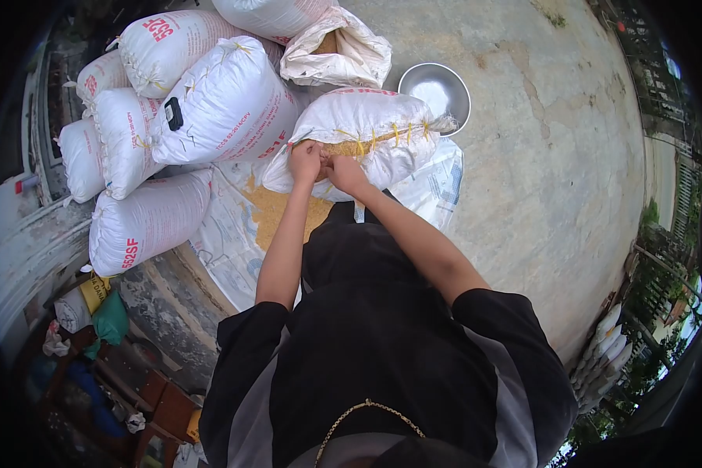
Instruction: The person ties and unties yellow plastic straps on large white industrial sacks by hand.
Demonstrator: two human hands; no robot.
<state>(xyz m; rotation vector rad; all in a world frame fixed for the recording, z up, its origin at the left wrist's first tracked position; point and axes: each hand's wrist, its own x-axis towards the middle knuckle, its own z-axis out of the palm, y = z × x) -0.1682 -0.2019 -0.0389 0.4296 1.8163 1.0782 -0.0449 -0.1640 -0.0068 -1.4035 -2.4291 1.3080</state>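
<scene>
Sack (pixel 359 115) lies before us, its slit laced with yellow string (pixel 398 136), grain (pixel 348 147) showing through. At its left end our left hand (pixel 306 161) and right hand (pixel 347 173) sit close together, fingers bent inward; the fingertips are hidden, so whether they grip anything we cannot tell. Under the sack we see a plastic sheet (pixel 446 173), mostly covered. Right of the sack, its neck overlaps a metal bowl (pixel 444 87). Beyond it stands an open sack (pixel 363 62); left of it, full sacks (pixel 230 105), the topmost cut off.
</scene>
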